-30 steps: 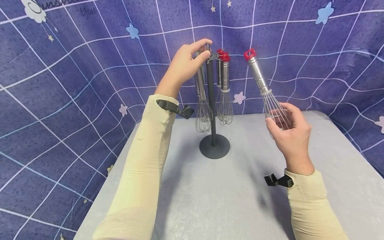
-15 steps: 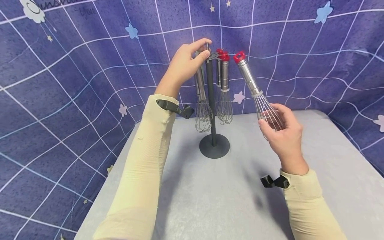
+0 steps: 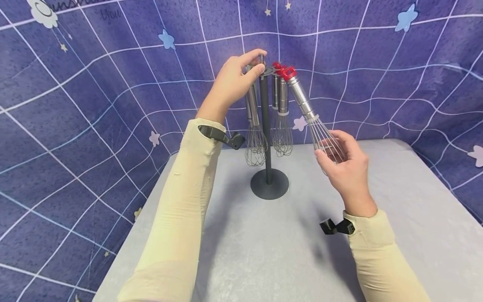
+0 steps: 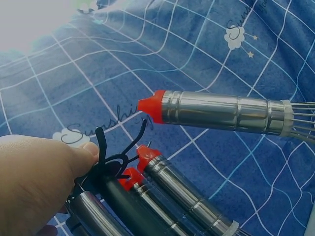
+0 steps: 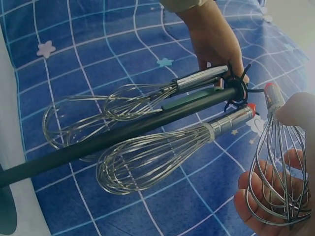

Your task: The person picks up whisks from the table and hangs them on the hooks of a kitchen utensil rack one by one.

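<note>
My left hand (image 3: 235,82) pinches the top of a dark grey stand (image 3: 266,126), thumb and forefinger at the post's tip. From the stand's hooks hang several wire whisks; two with red ends (image 3: 284,98) are on its right, and others (image 3: 253,107) hang left, their tops behind my hand. My right hand (image 3: 349,170) grips another whisk (image 3: 303,98) by its wire loops, tilted with its handle up and left. Its red end overlaps the hanging red ends in the head view. In the left wrist view this whisk (image 4: 221,113) has its red end just beside a bare hook (image 4: 140,135).
The stand's round base (image 3: 269,191) rests on a grey-white tabletop (image 3: 260,251). Behind and to the left hangs a blue-purple patterned cloth (image 3: 124,84) with white grid lines and stars. Each sleeve cuff carries a black wrist camera mount (image 3: 337,227).
My right hand has moved left with the whisk, bringing its red end from well apart to the stand's hooks. The left hand and stand have stayed in place.
</note>
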{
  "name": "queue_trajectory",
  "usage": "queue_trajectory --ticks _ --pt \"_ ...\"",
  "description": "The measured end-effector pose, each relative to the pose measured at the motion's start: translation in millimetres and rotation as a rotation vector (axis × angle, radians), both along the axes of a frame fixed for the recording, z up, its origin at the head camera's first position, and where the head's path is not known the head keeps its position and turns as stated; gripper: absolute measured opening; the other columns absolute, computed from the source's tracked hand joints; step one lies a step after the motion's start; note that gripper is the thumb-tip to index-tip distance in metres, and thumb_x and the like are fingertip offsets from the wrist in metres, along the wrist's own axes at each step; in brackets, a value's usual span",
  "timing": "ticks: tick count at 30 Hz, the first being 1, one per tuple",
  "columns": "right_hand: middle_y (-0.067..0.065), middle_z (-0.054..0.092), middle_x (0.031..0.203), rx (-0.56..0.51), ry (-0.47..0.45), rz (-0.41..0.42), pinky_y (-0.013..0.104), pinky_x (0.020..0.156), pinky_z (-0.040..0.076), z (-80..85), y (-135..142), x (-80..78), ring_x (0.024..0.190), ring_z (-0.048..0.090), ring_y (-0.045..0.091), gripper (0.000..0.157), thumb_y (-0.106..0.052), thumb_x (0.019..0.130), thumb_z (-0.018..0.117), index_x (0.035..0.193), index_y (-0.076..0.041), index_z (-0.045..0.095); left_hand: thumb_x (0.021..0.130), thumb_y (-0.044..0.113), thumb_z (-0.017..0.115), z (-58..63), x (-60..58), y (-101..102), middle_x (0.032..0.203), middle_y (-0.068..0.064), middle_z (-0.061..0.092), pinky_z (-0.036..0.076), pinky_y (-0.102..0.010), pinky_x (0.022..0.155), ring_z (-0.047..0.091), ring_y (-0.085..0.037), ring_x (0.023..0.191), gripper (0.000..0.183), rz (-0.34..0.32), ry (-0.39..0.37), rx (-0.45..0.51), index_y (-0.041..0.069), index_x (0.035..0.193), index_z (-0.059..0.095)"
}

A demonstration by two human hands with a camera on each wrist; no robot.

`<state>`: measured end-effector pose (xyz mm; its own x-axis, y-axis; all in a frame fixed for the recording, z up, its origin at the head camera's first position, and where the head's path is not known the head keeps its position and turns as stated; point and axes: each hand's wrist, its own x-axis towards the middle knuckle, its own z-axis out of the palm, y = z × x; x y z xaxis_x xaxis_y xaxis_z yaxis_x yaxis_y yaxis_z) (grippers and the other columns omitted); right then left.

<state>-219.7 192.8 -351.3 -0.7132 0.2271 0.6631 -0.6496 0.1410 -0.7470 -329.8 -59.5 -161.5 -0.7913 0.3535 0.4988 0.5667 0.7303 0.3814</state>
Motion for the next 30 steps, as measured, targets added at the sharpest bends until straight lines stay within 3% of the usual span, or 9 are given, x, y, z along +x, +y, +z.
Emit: queue_trajectory --ticks 7,12,18,30 --pt "0.023 0.071 0.101 -0.002 -0.002 0.016 0.02 0.075 0.056 -3.5 -5.9 -5.6 0.085 0.07 0.011 0.047 0.008 0.081 0.075 0.127 0.002 0.062 0.106 0.034 0.052 -0.6 0.6 -0.4 0.13 0.005 0.066 0.037 -0.028 0.068 0.029 -0.012 0.059 0.04 -0.002 -0.004 -0.003 0.028 0.146 0.054" --pt "0.011 0.073 0.098 0.013 -0.006 0.007 0.019 0.073 0.056 -6.8 -9.1 -9.1 0.082 0.07 0.008 0.047 0.007 0.082 0.076 0.126 0.002 0.063 0.106 0.035 0.051 -0.1 1.6 -0.2 0.133 0.004 0.065 0.037 -0.028 0.069 0.028 -0.012 0.058 0.041 0.0 -0.011 -0.004 0.028 0.147 0.053" --pt "0.026 0.07 0.1 0.02 0.008 0.012 0.019 0.071 0.056 -8.9 -11.5 -11.8 0.082 0.07 0.009 0.046 0.007 0.082 0.075 0.126 0.004 0.062 0.106 0.035 0.051 -0.2 1.1 0.0 0.131 0.004 0.066 0.038 -0.027 0.071 0.029 -0.012 0.059 0.041 -0.012 -0.005 0.003 0.027 0.146 0.054" --pt "0.024 0.07 0.104 0.025 -0.019 0.052 0.02 0.071 0.056 -15.5 -22.5 -16.5 0.083 0.069 0.013 0.047 0.004 0.084 0.075 0.129 -0.001 0.061 0.106 0.036 0.052 0.6 1.4 0.3 0.13 0.006 0.066 0.038 -0.027 0.069 0.029 -0.012 0.058 0.04 0.001 -0.017 0.017 0.029 0.146 0.055"
